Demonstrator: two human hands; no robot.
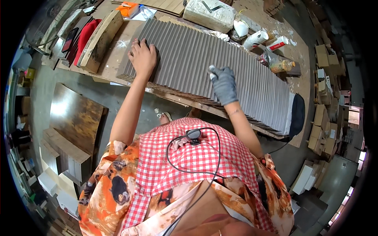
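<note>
A long row of thin grey-brown strips (185,55), standing side by side, runs across the workbench. My left hand (142,58) is bare and lies near the row's left end, fingers spread over the top edges. My right hand (225,85) wears a grey glove and is over the middle of the row, its fingers curled in. Something whitish shows at its thumb and fingertip; whether this is a small wad or a stain on the glove I cannot tell.
Left of the row are a thick wooden block (101,41), a red cloth (84,39) and a phone (70,39). Behind it stand a pale block (208,15), white tubes (256,39) and a plastic bottle (282,66). A dark cap-like object (297,114) sits at the right end.
</note>
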